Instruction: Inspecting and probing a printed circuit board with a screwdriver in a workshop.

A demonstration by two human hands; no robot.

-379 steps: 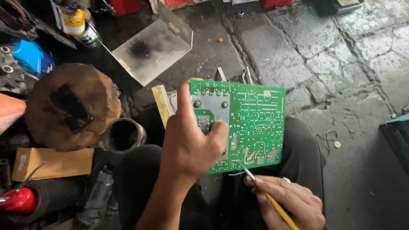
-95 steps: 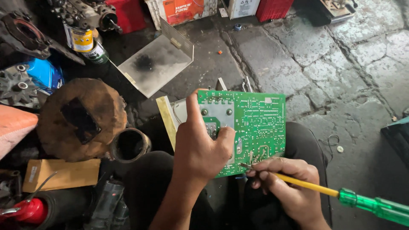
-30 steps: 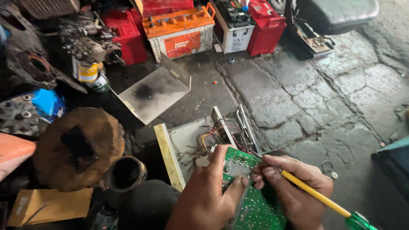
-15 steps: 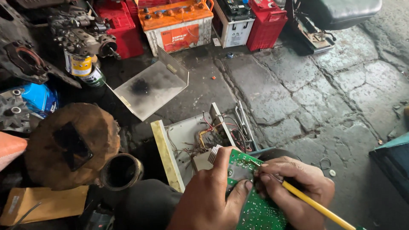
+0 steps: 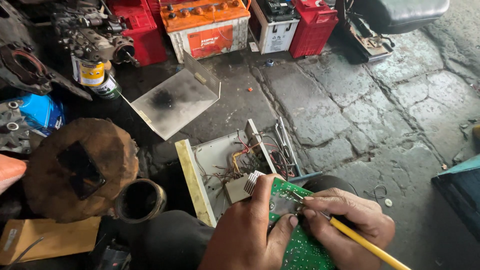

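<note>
Lowered since earlier, green circuit board point(image 5: 300, 245) sits gripped in left hand point(image 5: 250, 235); right hand point(image 5: 345, 230) fingers pinch yellow screwdriver point(image 5: 365, 245), tip pointing upper-left onto board.

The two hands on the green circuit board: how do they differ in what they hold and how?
The left hand grips the green circuit board itself, thumb across its face; the right hand pinches a yellow-handled screwdriver, tip on the board. The left hand wraps the board's edge; the right hand rests beside it. Both are bare and touch the board.
</note>
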